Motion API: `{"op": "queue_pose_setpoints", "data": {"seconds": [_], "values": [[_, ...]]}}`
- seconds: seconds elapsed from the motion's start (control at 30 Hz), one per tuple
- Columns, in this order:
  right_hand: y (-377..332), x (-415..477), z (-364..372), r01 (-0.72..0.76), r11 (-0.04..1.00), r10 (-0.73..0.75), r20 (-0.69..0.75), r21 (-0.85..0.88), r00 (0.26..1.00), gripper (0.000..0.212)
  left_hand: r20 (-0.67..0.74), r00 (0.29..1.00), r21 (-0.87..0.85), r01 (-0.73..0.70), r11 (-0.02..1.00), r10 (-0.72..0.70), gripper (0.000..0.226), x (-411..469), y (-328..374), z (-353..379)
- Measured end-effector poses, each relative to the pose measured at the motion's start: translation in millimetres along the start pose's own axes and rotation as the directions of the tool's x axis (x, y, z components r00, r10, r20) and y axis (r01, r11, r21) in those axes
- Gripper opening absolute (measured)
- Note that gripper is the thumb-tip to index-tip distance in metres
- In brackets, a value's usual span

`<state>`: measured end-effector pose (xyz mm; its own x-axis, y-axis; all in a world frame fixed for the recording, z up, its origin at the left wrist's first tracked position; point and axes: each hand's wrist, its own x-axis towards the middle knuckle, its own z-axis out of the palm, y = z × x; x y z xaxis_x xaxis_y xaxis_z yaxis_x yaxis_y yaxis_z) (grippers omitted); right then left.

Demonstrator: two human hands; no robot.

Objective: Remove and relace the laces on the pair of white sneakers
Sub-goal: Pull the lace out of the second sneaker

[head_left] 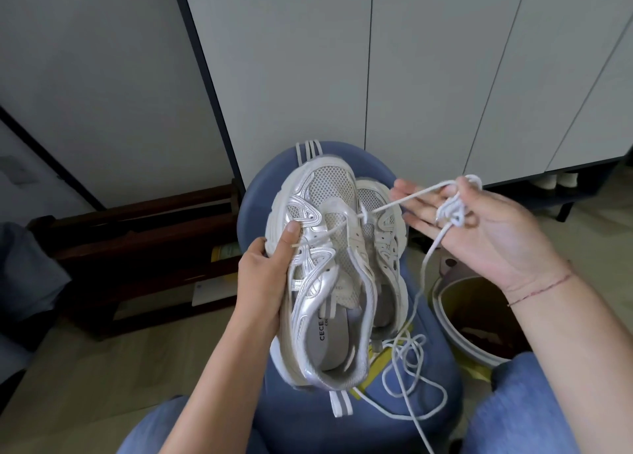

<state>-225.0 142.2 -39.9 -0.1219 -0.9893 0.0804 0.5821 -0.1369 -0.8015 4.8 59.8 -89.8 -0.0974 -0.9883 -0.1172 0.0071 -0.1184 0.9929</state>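
My left hand grips a white and silver sneaker by its left side, thumb on the upper near the eyelets. The sneaker is held above a blue stool, toe pointing away. A second white sneaker lies on the stool behind and to the right of it, partly hidden. My right hand is palm up to the right, with a white lace wound round its fingers. That lace runs taut from the held sneaker's lower eyelets to the hand. More loose lace trails down over the stool.
White cabinet doors stand behind the stool. A dark wooden rack is on the floor at the left. A round white-rimmed bin sits on the floor to the right. My knees in blue jeans frame the bottom.
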Motion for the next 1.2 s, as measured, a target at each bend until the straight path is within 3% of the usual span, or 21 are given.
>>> {"op": "queue_pose_setpoints", "data": {"seconds": [0.1, 0.17, 0.23, 0.27, 0.33, 0.4, 0.43, 0.5, 0.57, 0.63, 0.7, 0.77, 0.83, 0.9, 0.97, 1.07, 1.13, 1.2], "values": [[0.9, 2.7, -1.2, 0.075, 0.990, -0.061, -0.116, 0.121, 0.991, 0.032, -0.013, 1.000, -0.014, 0.008, 1.000, -0.008, 0.048, 0.7, -0.9, -1.1], [7.6, 5.6, 1.7, 0.098, 0.995, -0.101, -0.272, -0.026, 0.957, 0.030, -0.020, 1.000, -0.010, 0.005, 1.000, -0.005, 0.048, 1.5, -1.7, -1.8], [19.1, 8.6, 4.7, 0.053, 0.946, -0.165, -0.335, -0.318, 0.928, 0.028, -0.017, 1.000, 0.002, -0.007, 1.000, 0.007, 0.047, 0.2, -1.4, -0.8], [25.6, 9.1, 7.2, 0.021, 0.874, -0.191, -0.304, -0.485, 0.933, 0.028, -0.009, 1.000, 0.002, -0.012, 1.000, 0.012, 0.048, -0.2, -1.9, 0.2], [35.8, 8.3, 14.2, -0.008, 0.635, -0.181, -0.158, -0.772, 0.971, 0.034, 0.002, 1.000, 0.008, -0.020, 1.000, 0.019, 0.050, -2.3, -1.6, 2.3], [41.3, 7.2, 21.1, 0.036, 0.416, -0.153, -0.030, -0.909, 0.988, 0.033, 0.011, 1.000, 0.009, -0.023, 1.000, 0.023, 0.052, -3.6, -1.5, 3.0], [41.9, 6.6, 24.1, 0.055, 0.384, -0.160, -0.008, -0.922, 0.987, 0.031, 0.013, 1.000, 0.007, -0.022, 1.000, 0.022, 0.053, -3.7, -1.3, 2.7], [43.9, 8.3, 21.8, 0.074, 0.416, -0.183, -0.004, -0.906, 0.983, 0.032, 0.018, 1.000, 0.012, -0.024, 1.000, 0.024, 0.051, -3.4, -0.9, 1.9], [47.6, 10.5, 19.3, 0.047, 0.559, -0.187, -0.071, -0.828, 0.980, 0.035, 0.030, 0.999, -0.008, -0.020, 1.000, 0.020, 0.049, -3.1, -0.8, 1.7], [49.5, 15.0, 15.9, 0.045, 0.819, -0.207, -0.222, -0.572, 0.953, 0.028, 0.041, 0.999, -0.030, -0.016, 0.999, 0.018, 0.051, -2.8, -0.6, 1.6], [41.4, 18.3, 13.4, 0.095, 0.966, -0.167, -0.298, -0.241, 0.940, 0.026, 0.046, 0.999, -0.061, 0.001, 0.998, 0.002, 0.065, -1.8, -0.8, 0.6], [30.5, 18.1, 8.6, 0.125, 0.992, -0.118, -0.257, 0.011, 0.959, 0.030, 0.046, 0.998, -0.104, 0.038, 0.994, -0.033, 0.074, 0.4, -0.8, -1.8], [26.9, 16.9, 7.7, 0.111, 0.981, -0.070, -0.250, 0.156, 0.966, 0.032, 0.043, 0.997, -0.133, 0.067, 0.989, -0.062, 0.071, 3.3, -1.5, -4.3], [32.4, 14.8, 10.8, 0.048, 0.997, -0.029, -0.285, 0.062, 0.958, 0.028, 0.066, 0.994, -0.157, 0.095, 0.983, -0.086, 0.073, 4.7, -2.7, -4.6], [43.8, 13.1, 15.0, -0.066, 0.977, 0.003, -0.293, -0.203, 0.956, 0.019, 0.094, 0.991, -0.178, 0.114, 0.977, -0.098, 0.074, 5.8, -4.4, -3.3], [60.2, 9.1, 24.9, -0.226, 0.832, 0.134, -0.212, -0.506, 0.968, 0.028, 0.105, 0.989, -0.225, 0.130, 0.966, -0.108, 0.066, 9.3, -7.0, -3.4], [69.6, 7.4, 33.8, -0.268, 0.816, 0.225, -0.145, -0.512, 0.964, 0.020, 0.103, 0.987, -0.272, 0.147, 0.951, -0.123, 0.067, 15.0, -10.7, -4.9], [77.4, 8.0, 38.5, -0.319, 0.833, 0.290, -0.134, -0.451, 0.948, 0.025, 0.083, 0.988, -0.296, 0.150, 0.943, -0.131, 0.070, 22.7, -15.5, -7.7]]}}
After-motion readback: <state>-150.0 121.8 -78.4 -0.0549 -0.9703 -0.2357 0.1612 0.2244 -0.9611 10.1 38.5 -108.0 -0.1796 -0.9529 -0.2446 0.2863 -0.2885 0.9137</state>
